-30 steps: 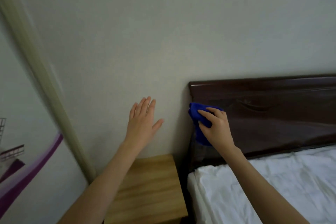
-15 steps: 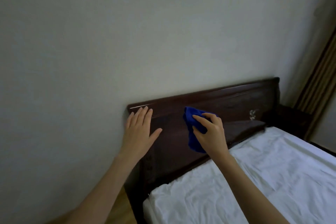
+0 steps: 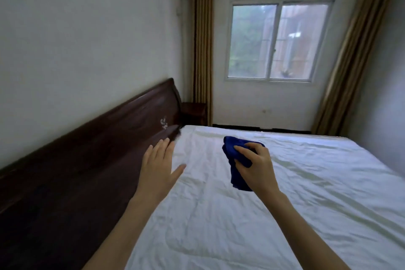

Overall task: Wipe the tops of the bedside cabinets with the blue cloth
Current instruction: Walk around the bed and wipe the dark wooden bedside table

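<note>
Far left: plain pale plaster wall [image 3: 76, 39], matt. Below it a dark glossy wooden headboard [image 3: 87, 160] with a curved top edge and a small pale inlay near its far end.
Left hand [image 3: 158, 166]: forearm extended, palm down, fingers straight and together, thumb splayed. Grip released, holding nothing, hovering at the headboard/mattress edge.
Far corner past the headboard: small dark wooden bedside cabinet [image 3: 194, 113], boxy, top in shadow, beside a tan ribbed curtain [image 3: 202, 39].
Centre: bunched soft blue cloth [image 3: 237, 160], hanging below the fist, over the bed, well apart from the cabinet.
Right hand [image 3: 256, 166]: grip clenched round the cloth, fingers curled over its top.
Bed with a white, creased quilted sheet [image 3: 306, 193] fills the right. Behind it a white-framed window [image 3: 278, 39].
</note>
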